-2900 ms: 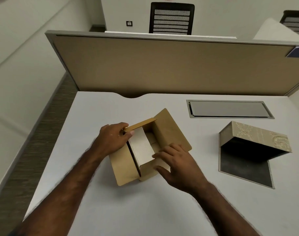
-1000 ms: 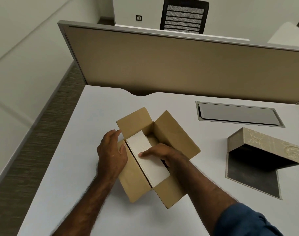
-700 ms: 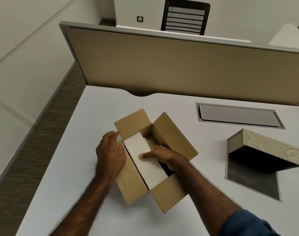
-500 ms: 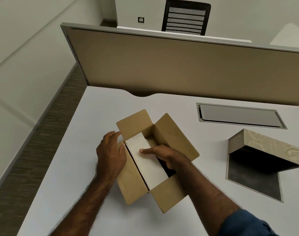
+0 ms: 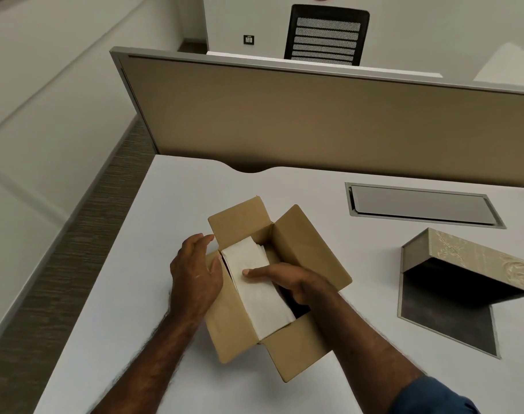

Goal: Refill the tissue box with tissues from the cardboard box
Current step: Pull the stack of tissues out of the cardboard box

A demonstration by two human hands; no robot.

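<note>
A brown cardboard box (image 5: 305,246) stands open on the white desk (image 5: 171,222), its flaps folded outward. A white stack of tissues (image 5: 254,282) stands inside along the left wall. My left hand (image 5: 195,276) presses flat against the box's outer left side, fingers around its edge. My right hand (image 5: 287,279) reaches into the box: the thumb lies on top of the stack, and the fingers are hidden down its right side. The beige patterned tissue box (image 5: 475,261) sits at the right, its lid raised over a dark base (image 5: 446,324).
A tan partition panel (image 5: 314,121) closes off the back of the desk. A grey cable hatch (image 5: 422,204) is set into the desk at the back right. The desk's left edge drops to the carpeted floor (image 5: 75,264). A black chair (image 5: 326,37) stands beyond the partition.
The flaps were pushed open, and my right hand went from the box's top into the box beside the tissue stack. My left hand slid down to the box's left side.
</note>
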